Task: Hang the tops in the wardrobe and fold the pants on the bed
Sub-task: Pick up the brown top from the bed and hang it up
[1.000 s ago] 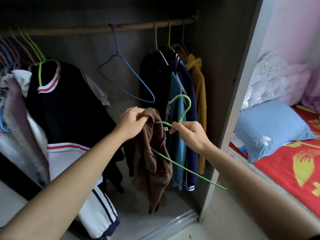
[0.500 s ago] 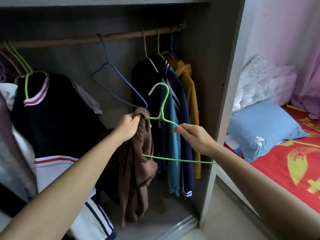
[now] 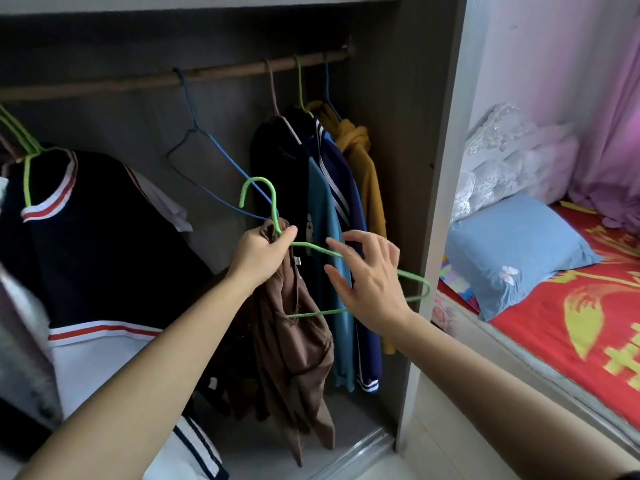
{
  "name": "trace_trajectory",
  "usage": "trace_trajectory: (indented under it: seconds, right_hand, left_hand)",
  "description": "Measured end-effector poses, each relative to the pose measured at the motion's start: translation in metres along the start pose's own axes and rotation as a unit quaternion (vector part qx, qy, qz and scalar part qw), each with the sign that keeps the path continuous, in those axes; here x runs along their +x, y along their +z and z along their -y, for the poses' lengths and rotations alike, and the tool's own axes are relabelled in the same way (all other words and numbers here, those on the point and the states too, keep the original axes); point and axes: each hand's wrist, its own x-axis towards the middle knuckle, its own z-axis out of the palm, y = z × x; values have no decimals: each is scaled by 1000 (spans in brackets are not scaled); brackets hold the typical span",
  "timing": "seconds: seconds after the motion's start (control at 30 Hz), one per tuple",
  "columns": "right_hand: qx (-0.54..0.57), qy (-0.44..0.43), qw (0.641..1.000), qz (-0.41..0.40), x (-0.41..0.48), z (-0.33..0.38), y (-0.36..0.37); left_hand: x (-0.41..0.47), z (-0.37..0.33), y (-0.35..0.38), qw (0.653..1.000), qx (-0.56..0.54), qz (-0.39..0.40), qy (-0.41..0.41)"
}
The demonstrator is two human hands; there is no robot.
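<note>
Hanger handover: since the earlier view my right hand (image 3: 374, 282) has let go of the green hanger (image 3: 275, 211). The left hand (image 3: 265, 252) now carries it, hook turned upright.
Black jersey (image 3: 86, 244): hangs at the left of the frame on its own green wire, apart from what I am handling.
Left hand: centre of frame, fingers curled round the brown top's collar and the hanger's neck together, so neither slips while the other hand is free.
Brown top (image 3: 294, 344): bunched below that fist, with the hanger's lower wire disappearing into the cloth. It is not yet on the rail.
Blue hanger (image 3: 211, 174): bare, on the rail (image 3: 138, 83) above my fist. The gap beside it looks the likely spot for the hook.
Right hand: just right of centre, fingers spread and holding nothing, in front of the hanger's free shoulder. I judge it is placed to draw cloth over that end.
Hung tops (image 3: 332, 209): packed against the wardrobe's right wall.
Bed (image 3: 571, 341): right edge of frame, with a blue pillow (image 3: 519, 251) on it. I cannot pick out pants there.
</note>
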Motion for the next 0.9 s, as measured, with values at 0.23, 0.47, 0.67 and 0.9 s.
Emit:
trace_trajectory:
  seconds: [0.23,0.47,0.67,0.9]
  right_hand:
    - [105,-112,964,216,-54,1,24]
    - [121,-40,956,263,-49,0,41]
    - [95,-18,964,248,-29,0,41]
    - [204,-27,956,208,-47,0,26]
  left_hand:
    - [9,-8,-6,994,-96,-31,-36]
    - [5,-27,-1,988,-147,-1,-38]
    - [-5,-26,9,986,-159,27,-39]
    - [2,-11,-7,989,-134,-2,-68]
